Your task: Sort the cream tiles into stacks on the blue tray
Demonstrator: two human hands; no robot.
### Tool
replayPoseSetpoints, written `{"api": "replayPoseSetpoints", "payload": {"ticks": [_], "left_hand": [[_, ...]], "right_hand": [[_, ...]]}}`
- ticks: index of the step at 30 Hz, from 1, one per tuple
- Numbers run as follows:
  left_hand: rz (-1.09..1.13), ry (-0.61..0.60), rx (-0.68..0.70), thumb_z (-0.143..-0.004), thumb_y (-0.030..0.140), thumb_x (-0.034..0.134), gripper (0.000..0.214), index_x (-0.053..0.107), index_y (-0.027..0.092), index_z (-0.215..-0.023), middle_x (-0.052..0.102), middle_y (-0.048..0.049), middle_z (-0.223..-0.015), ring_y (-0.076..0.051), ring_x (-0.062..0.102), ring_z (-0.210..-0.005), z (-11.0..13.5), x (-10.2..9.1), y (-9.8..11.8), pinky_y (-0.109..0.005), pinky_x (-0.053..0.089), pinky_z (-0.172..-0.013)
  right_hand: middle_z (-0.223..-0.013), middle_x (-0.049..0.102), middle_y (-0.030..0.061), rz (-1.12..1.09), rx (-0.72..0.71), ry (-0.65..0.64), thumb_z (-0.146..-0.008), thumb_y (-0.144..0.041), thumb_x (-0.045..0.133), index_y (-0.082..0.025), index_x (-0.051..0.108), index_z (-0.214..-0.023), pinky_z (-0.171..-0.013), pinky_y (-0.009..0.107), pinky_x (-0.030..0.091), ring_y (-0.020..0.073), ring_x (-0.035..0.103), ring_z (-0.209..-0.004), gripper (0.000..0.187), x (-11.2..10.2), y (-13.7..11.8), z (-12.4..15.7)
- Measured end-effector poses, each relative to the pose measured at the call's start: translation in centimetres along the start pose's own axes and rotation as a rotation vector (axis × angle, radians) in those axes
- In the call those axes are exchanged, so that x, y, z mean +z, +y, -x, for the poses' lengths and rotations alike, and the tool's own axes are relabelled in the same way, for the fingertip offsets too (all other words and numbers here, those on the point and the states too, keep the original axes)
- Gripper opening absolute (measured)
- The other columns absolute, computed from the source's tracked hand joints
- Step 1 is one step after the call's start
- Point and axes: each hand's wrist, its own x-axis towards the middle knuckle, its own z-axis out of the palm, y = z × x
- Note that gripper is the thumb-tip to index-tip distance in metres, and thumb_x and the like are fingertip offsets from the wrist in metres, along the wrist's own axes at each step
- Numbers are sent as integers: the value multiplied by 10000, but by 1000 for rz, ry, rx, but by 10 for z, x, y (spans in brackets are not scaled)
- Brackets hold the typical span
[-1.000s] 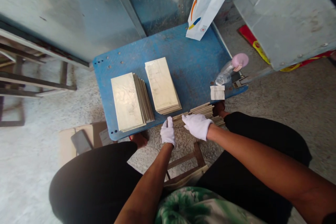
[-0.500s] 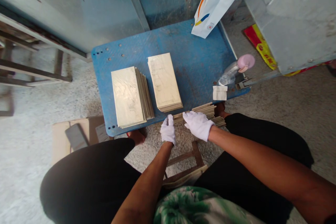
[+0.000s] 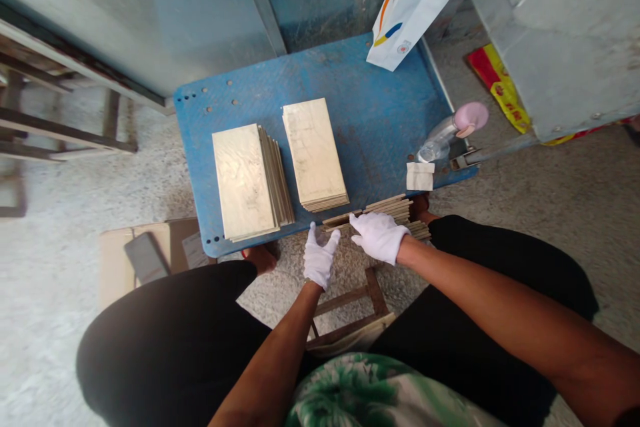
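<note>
Both my hands wear white gloves at the near edge of the blue table. My left hand point(image 3: 320, 259) has thumb and fingers spread, close to the left ends of a few thin pale boards point(image 3: 342, 219) seen edge-on. A narrow gap shows between these boards. My right hand point(image 3: 380, 237) is closed on them, its fingertips at their right part; its palm side is hidden. More thin boards point(image 3: 391, 207) lie edge-on behind and to the right of that hand. On the table stand two stacks of flat pale boards, a left stack point(image 3: 244, 180) and a right stack point(image 3: 315, 150).
The blue table point(image 3: 255, 90) has a white paper bag point(image 3: 400, 33), a clear bottle with a pink lid point(image 3: 453, 130) and a folded cloth point(image 3: 420, 177) on it. A wooden stool point(image 3: 350, 307) is below my hands. Flattened cardboard point(image 3: 113, 253) lies on the floor.
My left hand's thumb and fingers have spread apart, and the hand has shifted slightly down. A gap between the thin boards now shows. My right hand has barely moved.
</note>
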Motion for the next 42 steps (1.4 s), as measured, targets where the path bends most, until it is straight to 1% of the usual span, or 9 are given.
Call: {"api": "replayPoseSetpoints", "payload": {"ticks": [3,7,16,20,23,28,34,39,42], "left_hand": [[-93,-28,27,-701,320,769,851,364,185,-1437,592,-119,-1293,-220,584,-1151,-1,-3,-23,-290,437,-995],[-318,-110,144,-791,292,665,536,551,173,-1301,593,-116,-1287,-216,552,-1190,-10,-3,-40,-291,384,-1048],[-689,-269,212,-841,346,578,406,610,198,-1218,634,-90,-1228,-216,589,-1128,-32,-9,-15,-290,411,-1010],[-709,-371,264,-793,309,638,467,598,251,-1254,620,-60,-1262,-209,574,-1153,-39,-7,-14,-260,389,-1022],[-713,-447,313,-851,291,553,445,570,271,-1295,599,-43,-1298,-186,553,-1184,-39,-3,-15,-235,368,-1036],[-757,-532,279,-833,207,540,393,641,249,-1210,657,-67,-1207,-200,580,-1148,-41,-8,-7,-249,409,-990],[-804,-614,238,-774,298,639,265,731,158,-979,731,-116,-940,-245,663,-932,-42,-26,18,-315,485,-874],[-438,-806,220,-675,381,721,345,735,197,-966,740,-27,-912,-215,651,-934,-24,-62,47,-317,500,-896],[-141,-883,182,-648,399,748,373,740,212,-971,733,-26,-960,-231,646,-969,-10,-90,71,-363,488,-938]], "right_hand": [[-1125,641,179,-29,-33,-23,-896,-320,483,-106,531,-1284,-814,383,477,295,623,-981,446,4,2,2],[-1178,620,177,-68,-34,-19,-909,-268,462,-97,508,-1310,-868,365,458,285,600,-1042,438,10,5,1],[-1185,614,173,-104,-19,-51,-919,-236,440,-104,523,-1302,-876,364,448,281,592,-1044,414,10,6,0],[-1170,626,156,-117,-4,-68,-927,-231,421,-129,552,-1272,-872,358,445,278,592,-1050,383,12,5,2],[-1157,636,143,-114,-24,-80,-922,-240,431,-142,588,-1219,-864,344,439,265,600,-1034,350,10,5,2],[-1020,681,103,-135,33,-102,-893,-369,473,-199,658,-1036,-730,324,440,257,637,-906,290,-10,15,-4],[-891,701,98,-181,107,-96,-862,-436,487,-192,686,-896,-658,303,407,243,645,-799,317,-37,37,-9],[-788,701,126,-217,24,-213,-853,-443,502,-153,716,-779,-659,314,412,253,645,-740,368,-42,40,-2],[-785,706,100,-454,-83,-214,-847,-488,521,-153,718,-765,-690,302,432,225,635,-736,396,-39,38,1]]}}
